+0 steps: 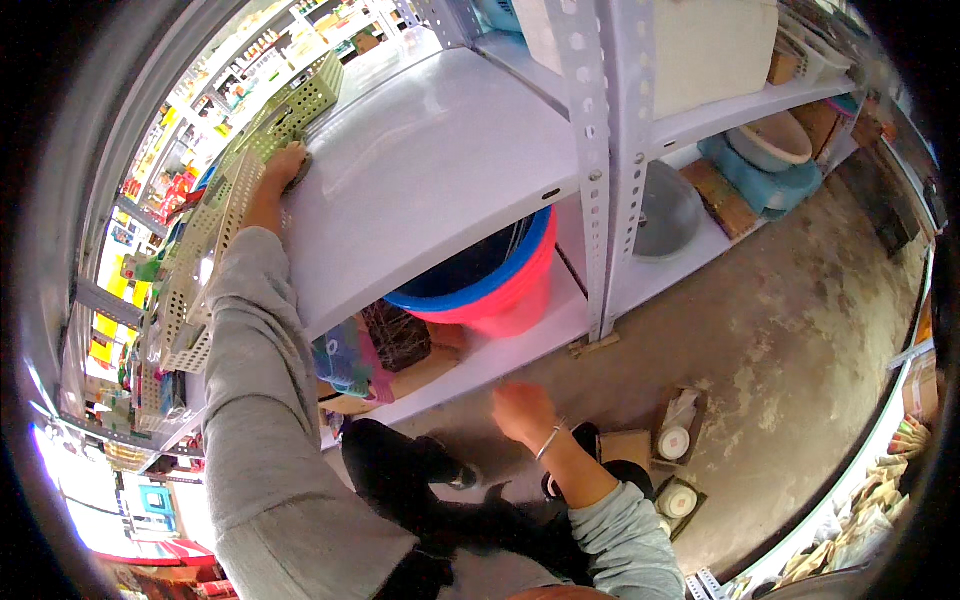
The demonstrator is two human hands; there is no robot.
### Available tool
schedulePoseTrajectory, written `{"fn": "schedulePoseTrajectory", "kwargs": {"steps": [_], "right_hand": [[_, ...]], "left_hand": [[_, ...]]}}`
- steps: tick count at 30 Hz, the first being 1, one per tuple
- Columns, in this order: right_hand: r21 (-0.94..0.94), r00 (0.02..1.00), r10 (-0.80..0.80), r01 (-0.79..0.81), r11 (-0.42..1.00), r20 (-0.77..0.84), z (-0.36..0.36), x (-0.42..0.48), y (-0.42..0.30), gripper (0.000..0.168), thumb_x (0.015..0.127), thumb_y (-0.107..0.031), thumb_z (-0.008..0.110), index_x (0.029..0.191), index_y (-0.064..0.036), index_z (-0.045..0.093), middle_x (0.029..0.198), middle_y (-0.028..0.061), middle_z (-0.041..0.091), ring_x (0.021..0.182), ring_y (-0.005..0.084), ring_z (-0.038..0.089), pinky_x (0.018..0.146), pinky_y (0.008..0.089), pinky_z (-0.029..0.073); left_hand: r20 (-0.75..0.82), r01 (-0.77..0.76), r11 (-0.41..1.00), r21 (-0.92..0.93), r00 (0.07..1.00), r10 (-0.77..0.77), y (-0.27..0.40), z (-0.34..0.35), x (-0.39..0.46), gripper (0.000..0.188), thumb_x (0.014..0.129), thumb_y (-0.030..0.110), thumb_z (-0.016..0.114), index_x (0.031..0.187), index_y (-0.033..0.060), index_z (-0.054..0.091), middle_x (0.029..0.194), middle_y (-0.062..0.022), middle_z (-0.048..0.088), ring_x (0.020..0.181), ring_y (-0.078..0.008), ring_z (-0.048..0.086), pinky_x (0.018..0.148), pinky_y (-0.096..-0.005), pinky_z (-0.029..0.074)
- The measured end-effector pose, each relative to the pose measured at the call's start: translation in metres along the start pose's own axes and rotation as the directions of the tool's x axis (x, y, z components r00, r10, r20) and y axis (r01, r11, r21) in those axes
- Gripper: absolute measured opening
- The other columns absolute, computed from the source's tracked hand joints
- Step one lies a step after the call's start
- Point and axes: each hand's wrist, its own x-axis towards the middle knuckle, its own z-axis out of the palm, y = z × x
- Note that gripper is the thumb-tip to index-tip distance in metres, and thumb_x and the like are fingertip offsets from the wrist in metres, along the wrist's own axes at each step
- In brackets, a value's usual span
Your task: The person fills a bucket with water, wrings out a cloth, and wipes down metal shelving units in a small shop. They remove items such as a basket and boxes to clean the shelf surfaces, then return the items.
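My left hand [285, 163] reaches to the far left edge of a bare metal shelf board [442, 142]. A small dark thing [301, 174], too unclear to name, shows at its fingers. Right beside this hand stand a green perforated plastic basket [315, 90] and a cream perforated basket [196, 300]. My right hand [523, 412] hangs over the floor in front of the rack, its fingers curled, with nothing visible in it. A bracelet [551, 439] circles that wrist. Beneath the board is a pink bucket [517, 300] with a blue rim.
A perforated metal upright [592, 172] divides the rack. Grey [664, 217] and blue [765, 176] plastic basins occupy the lower right shelf. Small open boxes [679, 427] holding white round items sit on the floor by my feet. Bagged goods [855, 525] line the right.
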Motion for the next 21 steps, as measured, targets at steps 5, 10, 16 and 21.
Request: {"fn": "schedulePoseTrajectory", "kwargs": {"steps": [5,10,16,21], "right_hand": [[-0.055,0.995,0.092,-0.091,0.994,0.025,-0.010,-0.008,0.007,0.012,0.072,-0.017,0.055,0.073,-0.008,0.062,0.074,0.0133,0.062,0.072,0.0305,0.062,0.061,0.0423,0.049],[0.015,0.995,0.082,-0.081,0.997,-0.061,-0.011,-0.005,-0.004,0.009,0.071,-0.014,0.055,0.068,-0.010,0.062,0.069,0.0120,0.062,0.069,0.0299,0.062,0.059,0.0409,0.049],[0.002,0.998,0.024,-0.024,1.000,-0.063,-0.008,0.002,-0.006,0.009,0.071,-0.013,0.053,0.068,-0.008,0.060,0.071,0.0120,0.061,0.071,0.0300,0.062,0.058,0.0417,0.048],[-0.028,0.984,0.031,-0.036,0.999,-0.177,0.004,0.006,-0.010,0.010,0.072,-0.013,0.052,0.070,-0.007,0.060,0.069,0.0121,0.060,0.070,0.0301,0.061,0.061,0.0439,0.048]], "left_hand": [[-0.030,-0.196,0.885,-0.422,0.979,0.203,0.085,-0.027,0.002,0.043,0.087,0.033,0.035,0.115,0.0026,0.047,0.120,-0.0217,0.047,0.116,-0.0322,0.042,0.098,-0.0362,0.031],[-0.163,-0.376,0.831,-0.411,0.927,0.338,0.193,-0.079,0.004,0.050,0.089,0.032,0.034,0.131,0.0055,0.036,0.136,-0.0128,0.035,0.126,-0.0258,0.031,0.104,-0.0312,0.023],[-0.187,-0.453,0.729,-0.513,0.888,0.421,0.286,-0.096,0.032,0.048,0.089,0.031,0.035,0.132,0.0101,0.036,0.138,-0.0104,0.032,0.127,-0.0248,0.029,0.106,-0.0316,0.020],[-0.281,-0.628,0.550,-0.550,0.760,0.587,0.323,-0.119,-0.015,0.044,0.091,0.030,0.035,0.130,0.0111,0.039,0.135,-0.0111,0.035,0.125,-0.0251,0.030,0.106,-0.0318,0.020]]}}
